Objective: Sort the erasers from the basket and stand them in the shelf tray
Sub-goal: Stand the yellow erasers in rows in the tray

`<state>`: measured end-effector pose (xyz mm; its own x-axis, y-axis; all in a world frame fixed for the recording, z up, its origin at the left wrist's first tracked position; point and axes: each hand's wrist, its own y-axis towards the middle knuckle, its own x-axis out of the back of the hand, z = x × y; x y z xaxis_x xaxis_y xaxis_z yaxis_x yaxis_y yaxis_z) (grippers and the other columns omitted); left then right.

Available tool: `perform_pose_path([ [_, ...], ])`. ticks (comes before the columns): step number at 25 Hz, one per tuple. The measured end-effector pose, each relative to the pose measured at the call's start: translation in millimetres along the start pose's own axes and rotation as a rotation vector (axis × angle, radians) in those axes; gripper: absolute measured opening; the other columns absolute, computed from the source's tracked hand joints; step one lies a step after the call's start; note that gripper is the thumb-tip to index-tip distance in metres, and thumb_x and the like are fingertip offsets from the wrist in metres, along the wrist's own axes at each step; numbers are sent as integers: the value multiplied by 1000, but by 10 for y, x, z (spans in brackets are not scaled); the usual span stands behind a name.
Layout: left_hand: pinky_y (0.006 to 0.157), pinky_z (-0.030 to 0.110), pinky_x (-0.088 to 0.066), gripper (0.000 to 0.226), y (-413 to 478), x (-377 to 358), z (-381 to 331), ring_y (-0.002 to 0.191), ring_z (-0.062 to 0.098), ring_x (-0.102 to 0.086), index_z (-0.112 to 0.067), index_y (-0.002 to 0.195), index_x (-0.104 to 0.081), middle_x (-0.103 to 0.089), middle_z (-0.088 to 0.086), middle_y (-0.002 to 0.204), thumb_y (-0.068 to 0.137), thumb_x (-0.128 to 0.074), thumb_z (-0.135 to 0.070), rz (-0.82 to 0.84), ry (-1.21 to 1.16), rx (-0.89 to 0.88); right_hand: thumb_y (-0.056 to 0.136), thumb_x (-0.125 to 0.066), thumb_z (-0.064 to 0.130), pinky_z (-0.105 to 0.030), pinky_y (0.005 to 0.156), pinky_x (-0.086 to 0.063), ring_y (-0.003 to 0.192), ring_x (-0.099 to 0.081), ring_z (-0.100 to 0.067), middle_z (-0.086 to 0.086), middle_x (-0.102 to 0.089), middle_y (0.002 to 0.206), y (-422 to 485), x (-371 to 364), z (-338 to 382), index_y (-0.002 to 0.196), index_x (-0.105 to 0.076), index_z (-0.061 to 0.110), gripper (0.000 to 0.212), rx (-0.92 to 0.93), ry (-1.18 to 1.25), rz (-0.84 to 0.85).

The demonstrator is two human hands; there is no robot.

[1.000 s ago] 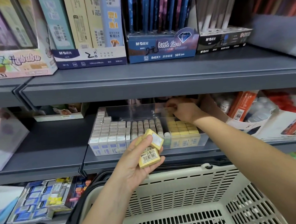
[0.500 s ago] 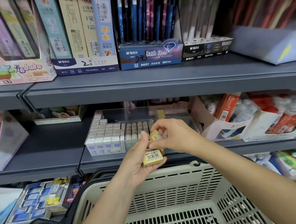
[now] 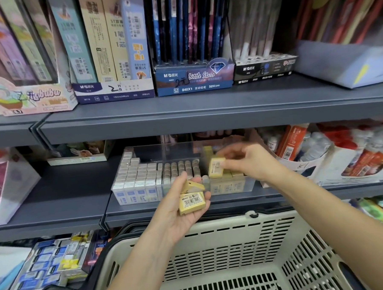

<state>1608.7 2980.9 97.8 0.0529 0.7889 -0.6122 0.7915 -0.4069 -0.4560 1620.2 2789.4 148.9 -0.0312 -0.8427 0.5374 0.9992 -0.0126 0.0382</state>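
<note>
A clear shelf tray (image 3: 164,149) on the middle shelf holds rows of white, grey and yellow erasers standing on end. My left hand (image 3: 178,214) is palm up in front of the tray and holds two yellow erasers (image 3: 191,203), the lower one showing a barcode. My right hand (image 3: 251,161) pinches one yellow eraser (image 3: 216,167) above the yellow rows at the tray's right end. The beige slotted basket (image 3: 236,253) sits below my arms; its inside is mostly hidden.
The upper shelf edge (image 3: 207,121) overhangs the tray closely. Boxes of pencil leads and pens stand above. A white carton of glue bottles (image 3: 320,160) crowds the tray's right side. A pale box (image 3: 8,185) sits far left, and a lower tray of blue erasers (image 3: 48,265) lies below.
My right hand came back from the tray, took a yellow eraser from my left hand, and has carried it up toward the tray's right end. The view has tilted slightly.
</note>
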Motion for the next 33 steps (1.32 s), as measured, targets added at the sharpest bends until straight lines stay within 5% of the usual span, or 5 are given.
perform_pose_path([
  [8, 50, 29, -56, 36, 64, 221, -43, 72, 27, -70, -2, 87, -73, -70, 21, 94, 69, -66, -32, 46, -21, 9, 91, -54, 19, -26, 87, -42, 100, -58, -22, -6, -64, 114, 750, 110, -343, 103, -64, 17, 16, 1, -578, -121],
  [17, 52, 28, -56, 50, 119, 209, -81, 73, 26, -69, 3, 99, -68, -68, 23, 105, 74, -64, -40, 53, -29, 27, 96, -39, 28, -35, 92, -44, 101, -59, -22, -8, -66, 112, 888, 69, -414, 105, -67, 12, 34, -151, -636, 294],
  [24, 53, 28, -56, 60, 85, 196, -66, 79, 24, -71, 0, 107, -62, -69, 21, 107, 76, -53, -51, 69, -11, 24, 93, -45, 37, -30, 90, -45, 105, -60, -19, 2, -66, 115, 519, -114, -202, 108, -66, 25, 28, 47, -596, 15],
  [28, 52, 29, -55, 55, 95, 104, -17, 76, 26, -71, -1, 105, -62, -70, 21, 98, 79, -53, -49, 35, -10, 24, 78, -63, 48, -23, 76, -49, 76, -62, 1, 14, -70, 81, 71, -318, 35, 85, -71, 32, 20, 97, -244, 204],
  [33, 52, 31, -55, 50, 63, -23, 22, 75, 29, -70, -3, 102, -63, -71, 21, 88, 76, -58, -46, 32, 4, 18, 71, -77, 36, -15, 70, -43, 70, -52, 1, 16, -57, 83, -76, -285, 44, 103, -66, 28, 36, 122, -340, 89],
])
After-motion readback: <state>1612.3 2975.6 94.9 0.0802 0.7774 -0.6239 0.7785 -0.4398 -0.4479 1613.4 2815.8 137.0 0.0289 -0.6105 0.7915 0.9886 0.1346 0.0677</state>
